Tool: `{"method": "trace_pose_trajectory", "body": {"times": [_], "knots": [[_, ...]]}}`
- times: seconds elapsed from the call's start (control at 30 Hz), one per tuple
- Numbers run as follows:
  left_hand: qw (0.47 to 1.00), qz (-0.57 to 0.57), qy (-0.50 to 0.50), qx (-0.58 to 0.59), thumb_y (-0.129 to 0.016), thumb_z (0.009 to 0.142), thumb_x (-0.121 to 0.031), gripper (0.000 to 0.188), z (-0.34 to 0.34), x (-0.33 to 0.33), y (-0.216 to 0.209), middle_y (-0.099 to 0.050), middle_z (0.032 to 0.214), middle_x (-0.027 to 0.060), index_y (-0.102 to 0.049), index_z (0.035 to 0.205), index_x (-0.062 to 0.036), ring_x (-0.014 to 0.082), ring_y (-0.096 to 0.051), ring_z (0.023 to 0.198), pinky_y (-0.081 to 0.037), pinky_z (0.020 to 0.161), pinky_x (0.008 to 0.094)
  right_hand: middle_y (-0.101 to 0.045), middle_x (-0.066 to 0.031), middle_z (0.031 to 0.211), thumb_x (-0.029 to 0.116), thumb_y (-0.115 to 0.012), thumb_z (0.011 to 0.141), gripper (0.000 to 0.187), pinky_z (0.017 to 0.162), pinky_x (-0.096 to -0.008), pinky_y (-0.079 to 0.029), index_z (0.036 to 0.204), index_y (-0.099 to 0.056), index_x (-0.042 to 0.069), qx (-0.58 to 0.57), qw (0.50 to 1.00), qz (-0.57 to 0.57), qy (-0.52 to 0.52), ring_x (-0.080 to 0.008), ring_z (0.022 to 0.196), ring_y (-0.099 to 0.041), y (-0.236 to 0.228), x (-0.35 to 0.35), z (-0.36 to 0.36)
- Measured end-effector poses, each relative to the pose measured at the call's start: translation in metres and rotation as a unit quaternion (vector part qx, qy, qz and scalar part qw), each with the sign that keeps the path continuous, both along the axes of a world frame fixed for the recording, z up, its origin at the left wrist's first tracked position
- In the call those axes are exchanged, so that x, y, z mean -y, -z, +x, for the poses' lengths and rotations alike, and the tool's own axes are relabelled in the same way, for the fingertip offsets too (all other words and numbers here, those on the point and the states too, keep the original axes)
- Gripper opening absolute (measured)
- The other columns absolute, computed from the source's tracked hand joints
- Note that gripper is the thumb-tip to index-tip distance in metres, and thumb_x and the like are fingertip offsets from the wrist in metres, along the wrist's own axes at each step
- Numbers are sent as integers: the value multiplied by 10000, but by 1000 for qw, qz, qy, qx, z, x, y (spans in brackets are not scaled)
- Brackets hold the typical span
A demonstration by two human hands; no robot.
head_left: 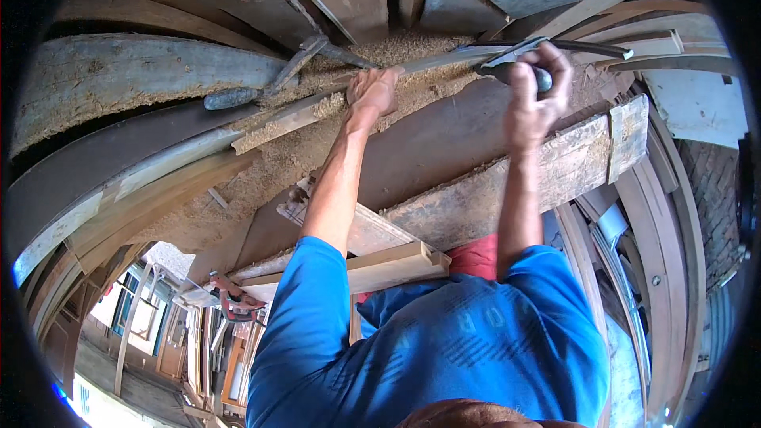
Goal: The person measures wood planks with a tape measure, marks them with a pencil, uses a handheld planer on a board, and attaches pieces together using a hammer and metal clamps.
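Blue-sleeved shoulders (444, 333) fill the near edge, w/ both bare forearms reaching away to a sawdust-strewn workbench (444, 143).

Going left to right: far left, a hand tool w/ a dark rounded handle (231, 98) lies in the sawdust (277, 158), untouched. Next, the left hand (374, 89) is pressed down on a long thin wood strip (317, 109) that runs from near-left to far-right across the bench; fingers look flat on top rather than wrapped, so it is pinning, not clamping. Right of that, the right hand (537, 87) is curled tight around the dark handle of a tool (515, 67), w/ its metal part lying against the strip's far-right stretch. What kind of tool: cannot tell for sure. Nearer, a rough, chipped plank (555, 170) edges the bench; a red clamp (231, 299) sits at near left.

Handling, as a judgement: strip looks light, narrow & springy, likely to flex or skid on loose sawdust. Best held flat from above, close to the tool, w/ fingertips off the edge being worked. Edges may be splintery.
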State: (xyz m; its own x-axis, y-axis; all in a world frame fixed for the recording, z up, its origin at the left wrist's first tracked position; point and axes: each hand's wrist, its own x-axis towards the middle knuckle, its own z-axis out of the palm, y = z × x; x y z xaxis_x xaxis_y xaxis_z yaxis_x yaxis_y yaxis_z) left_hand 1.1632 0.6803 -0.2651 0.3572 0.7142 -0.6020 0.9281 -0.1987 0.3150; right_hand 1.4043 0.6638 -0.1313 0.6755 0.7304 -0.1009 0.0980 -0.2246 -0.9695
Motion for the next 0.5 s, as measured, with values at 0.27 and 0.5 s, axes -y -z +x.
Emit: {"method": "trace_pose_trajectory", "body": {"times": [0.27, 0.5], "knots": [[992, -117, -40, -21, -693, 843, -206, 480, 19, -31, -2, -691, 1067, 141, -617, 1311, -282, 345, -612, 1068, -452, 960, 463, -551, 38, 709, 206, -829, 829, 303, 561, -235, -424, 709, -569, 107, -5, 992, -18, -123, -53, 657, -515, 10, -40, 31], [999, 5, 32, -31, -483, 960, -334, 266, -11, -11, 5, -643, 928, 79, -653, 1162, -304, 240, -592, 901, -410, 837, 388, -626, -105, 1050, 364, -793, 847, 541, 890, -353, -523, 1213, -590, 22, 141, 957, -78, -241, -187, 1000, -619, -9, -34, 38]]}}
